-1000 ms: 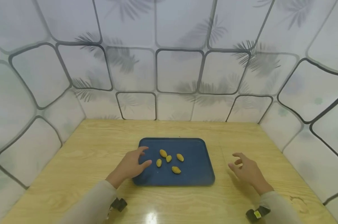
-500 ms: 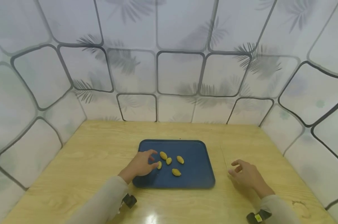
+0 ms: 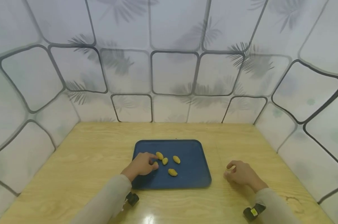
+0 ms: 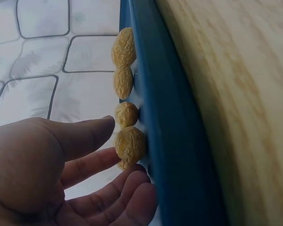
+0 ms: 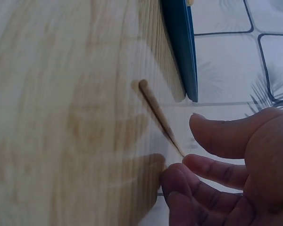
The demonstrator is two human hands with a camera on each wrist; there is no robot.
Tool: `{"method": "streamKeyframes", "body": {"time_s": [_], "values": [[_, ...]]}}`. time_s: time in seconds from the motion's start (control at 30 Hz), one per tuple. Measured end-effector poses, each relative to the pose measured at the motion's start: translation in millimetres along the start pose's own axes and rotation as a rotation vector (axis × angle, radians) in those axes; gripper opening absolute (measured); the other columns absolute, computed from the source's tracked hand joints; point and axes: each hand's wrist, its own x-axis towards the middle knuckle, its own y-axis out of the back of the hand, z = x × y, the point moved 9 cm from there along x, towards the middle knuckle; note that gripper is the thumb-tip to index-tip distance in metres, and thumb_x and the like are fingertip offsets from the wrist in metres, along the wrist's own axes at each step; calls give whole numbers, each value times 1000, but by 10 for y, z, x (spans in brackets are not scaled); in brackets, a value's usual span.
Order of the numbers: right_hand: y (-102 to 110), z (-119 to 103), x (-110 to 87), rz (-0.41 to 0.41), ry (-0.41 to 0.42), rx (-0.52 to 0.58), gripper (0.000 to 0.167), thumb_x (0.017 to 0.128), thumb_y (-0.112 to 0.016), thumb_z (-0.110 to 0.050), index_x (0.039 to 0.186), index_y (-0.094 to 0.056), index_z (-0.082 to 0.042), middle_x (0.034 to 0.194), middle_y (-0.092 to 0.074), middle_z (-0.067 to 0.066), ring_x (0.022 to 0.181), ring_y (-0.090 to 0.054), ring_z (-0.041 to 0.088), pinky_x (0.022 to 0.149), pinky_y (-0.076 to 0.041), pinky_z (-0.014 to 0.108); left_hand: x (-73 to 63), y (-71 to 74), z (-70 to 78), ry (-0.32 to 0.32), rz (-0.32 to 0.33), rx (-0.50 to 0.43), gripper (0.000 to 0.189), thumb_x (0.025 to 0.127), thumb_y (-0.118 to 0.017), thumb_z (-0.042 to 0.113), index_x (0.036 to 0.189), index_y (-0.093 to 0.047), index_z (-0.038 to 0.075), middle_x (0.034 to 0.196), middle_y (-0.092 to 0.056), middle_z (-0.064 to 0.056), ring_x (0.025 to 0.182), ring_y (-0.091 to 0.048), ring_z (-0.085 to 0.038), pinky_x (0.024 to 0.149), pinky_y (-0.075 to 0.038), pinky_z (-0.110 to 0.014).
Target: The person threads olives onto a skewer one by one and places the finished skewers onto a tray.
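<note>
My left hand (image 3: 140, 165) is low over the left side of a blue tray (image 3: 191, 180). Its thumb and index finger are parted beside several yellow, wrinkled oval pieces (image 3: 173, 172) that look like dried fruit or nuts. One piece (image 4: 130, 143) sits right at those fingertips in the left wrist view; I cannot tell whether they touch it. My right hand (image 3: 243, 174) hovers by the table to the right of the tray, fingers loosely bent, thumb apart, holding nothing visible. Past its fingertips a thin stick-like strip (image 5: 156, 110) lies on the wood.
The wooden table (image 3: 101, 140) carries the tray near its middle. A pale patterned curtain or sheet (image 3: 174, 71) encloses the back and both sides. Near the right sleeve the tabletop has a brownish mark (image 3: 295, 199). Each wrist bears a small black device (image 3: 254, 212).
My left hand has moved right over the tray and down to the leftmost yellow piece, which it now hides in the head view. My right hand has lowered slightly, its fingers a little closer together.
</note>
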Motion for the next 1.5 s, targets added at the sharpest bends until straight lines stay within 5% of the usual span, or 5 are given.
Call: {"method": "streamKeyframes", "body": {"time_s": [0.43,0.77,1.0,1.3,1.5], "values": [[-13,-32,48,-32,-15,-58,24,84,-80,-19,93,-65,-2,88,-67,8,79,-63,21,67,-55,40,35,-9,16,36,-42,40,22,89,-79,15,105,-65,8,83,-58,-1,75,-55,-17,69,-50,-36],[-24,-23,54,-47,-56,-61,16,84,-75,-7,91,-64,2,86,-65,10,74,-59,21,64,-53,36,26,-1,1,33,-44,71,25,87,-81,15,107,-68,7,86,-60,-2,80,-56,-17,75,-52,-39],[-31,-21,61,-49,-61,-45,14,83,-69,-4,92,-63,3,85,-63,10,71,-57,20,61,-51,33,-11,21,-43,32,-35,56,23,86,-82,16,96,-63,10,83,-57,-1,75,-54,-17,68,-49,-35],[-62,-50,50,-41,-78,-33,24,75,-60,6,99,-60,8,81,-58,10,66,-54,20,58,-49,31,-59,136,-115,7,42,-10,24,84,-83,20,94,-63,11,78,-57,0,70,-54,-16,63,-47,-32],[-39,-47,88,-54,-84,-113,29,76,-62,6,104,-60,10,93,-63,17,72,-55,23,63,-52,35,-51,217,-150,24,71,-67,24,86,-82,20,97,-62,10,83,-59,-2,72,-55,-17,63,-48,-34]]}}
